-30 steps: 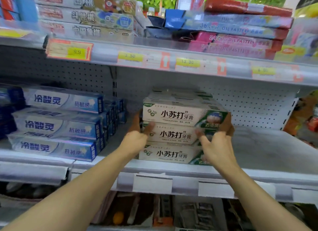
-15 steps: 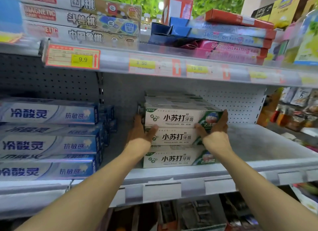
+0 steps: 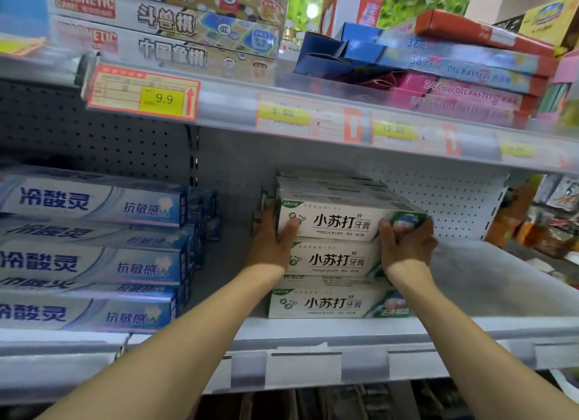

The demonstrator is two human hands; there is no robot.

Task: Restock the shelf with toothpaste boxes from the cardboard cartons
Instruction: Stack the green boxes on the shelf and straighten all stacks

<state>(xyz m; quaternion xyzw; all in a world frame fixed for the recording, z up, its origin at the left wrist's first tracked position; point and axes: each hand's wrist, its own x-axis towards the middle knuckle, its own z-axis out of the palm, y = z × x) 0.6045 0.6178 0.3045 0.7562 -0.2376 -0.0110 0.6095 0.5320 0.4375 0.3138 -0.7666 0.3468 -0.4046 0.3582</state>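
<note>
The left hand (image 3: 272, 245) hides the left ends of the two upper white-and-green toothpaste boxes (image 3: 340, 224), and the right hand (image 3: 407, 242) covers their right ends, its fingertips out of sight behind them. The blue toothpaste boxes (image 3: 91, 263) run off the left edge. The far-right price tags (image 3: 517, 150) are too blurred to read.

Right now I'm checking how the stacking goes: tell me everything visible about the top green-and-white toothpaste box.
The top green-and-white toothpaste box is a long cardboard carton, white-faced with black Chinese lettering and a green right end. It lies flat and lengthwise, front row, atop two matching boxes on the shelf. The left hand and right hand grip its ends.
</note>
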